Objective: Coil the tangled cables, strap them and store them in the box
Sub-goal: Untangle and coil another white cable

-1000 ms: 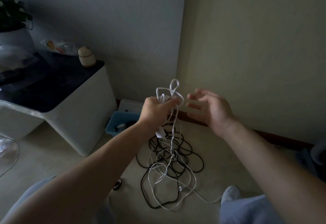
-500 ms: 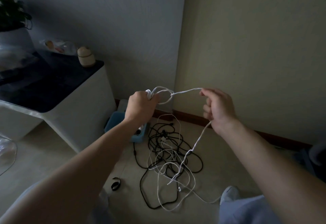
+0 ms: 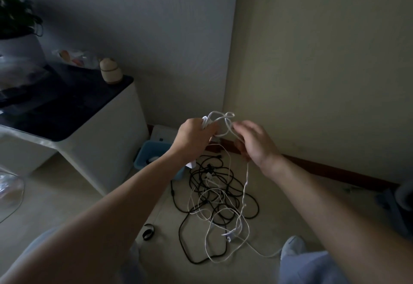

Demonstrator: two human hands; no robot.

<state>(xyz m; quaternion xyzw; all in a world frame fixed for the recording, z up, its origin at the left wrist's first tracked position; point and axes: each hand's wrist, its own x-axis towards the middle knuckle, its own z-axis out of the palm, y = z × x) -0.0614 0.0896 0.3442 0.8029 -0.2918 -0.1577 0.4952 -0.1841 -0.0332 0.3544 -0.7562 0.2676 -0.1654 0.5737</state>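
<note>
After stretching a length of white cable [image 3: 206,121] out sideways half a second back, now swung back in close, so looks like one more turn going onto the coil. Got the left hand [image 3: 194,134] fisted round a small bunch of white loops, fingers curled tight, a couple of loops poking up above the knuckles. Got the right hand [image 3: 254,143] just beside it, nearly touching, fingers half curled and seemingly pinching the same cable near the newest loop. Can't properly make out the fingertips, bit blurry. Hanging straight down from under that right hand, a single white strand, then off into the heap of black cables [image 3: 223,178] on the floor [image 3: 78,194].

Meaning for the task: coiling properly under way, but early days. Still loads of white lying slack down there, threaded through the black stuff, with a white plug end sitting near the front of the heap. Probably going to snag on the way up, so worth drawing it in gently and shaking it free rather than yanking.

Not strapped yet either. Spotted what looks like a black strap [image 3: 148,234] lying on the floor left of the heap, untouched. Then the blue box [image 3: 152,152], tucked behind the left wrist, down by the corner of the white unit with the dark worktop [image 3: 67,105], close to the wall. Something small in there already, too dark to say what. Black ones not started at all, by the look of things.
</note>
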